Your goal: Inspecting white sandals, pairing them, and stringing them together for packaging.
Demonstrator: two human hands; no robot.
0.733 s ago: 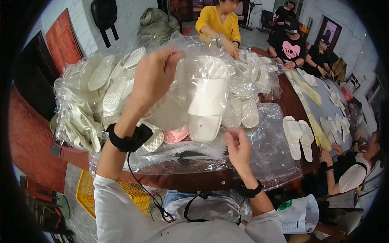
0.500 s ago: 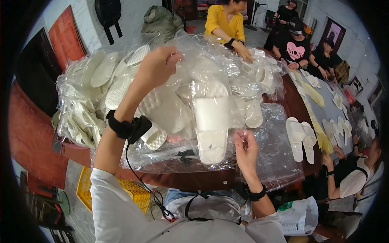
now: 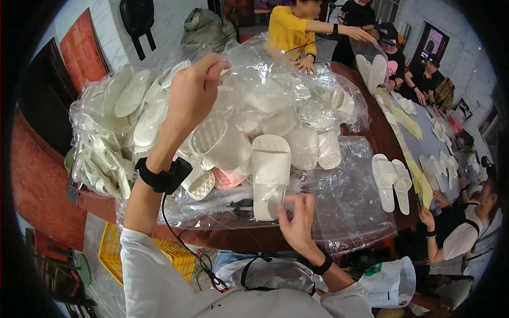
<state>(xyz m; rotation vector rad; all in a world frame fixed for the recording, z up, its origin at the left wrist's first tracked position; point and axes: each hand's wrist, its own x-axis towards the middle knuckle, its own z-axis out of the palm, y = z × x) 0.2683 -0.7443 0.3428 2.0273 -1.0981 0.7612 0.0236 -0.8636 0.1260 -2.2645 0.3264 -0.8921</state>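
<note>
My left hand (image 3: 193, 95) is raised over the left of the pile, its fingers closed on the clear plastic bag (image 3: 254, 58). White slippers lie heaped under and among that film. One white slipper (image 3: 271, 164) rests in front of me, heel toward me, with a glossy patch over its heel. Beside the heel is my right hand (image 3: 299, 220), thumb and fingers curled close together; anything thin between them cannot be made out. Left of this slipper, a wide white slipper (image 3: 220, 144) and a pink slipper (image 3: 229, 178) show.
A flat plastic sheet (image 3: 350, 185) covers the dark table to the right, with a pair of white slippers (image 3: 391, 183) near its edge. Yellow crates (image 3: 175, 257) stand below on the left. Co-workers sit or stand along the far and right sides; one wears yellow (image 3: 289, 32).
My right hand has moved down and left to the slipper's heel. Film over that slipper has shifted, and the pink slipper shows more. The co-worker in yellow now reaches right with slippers.
</note>
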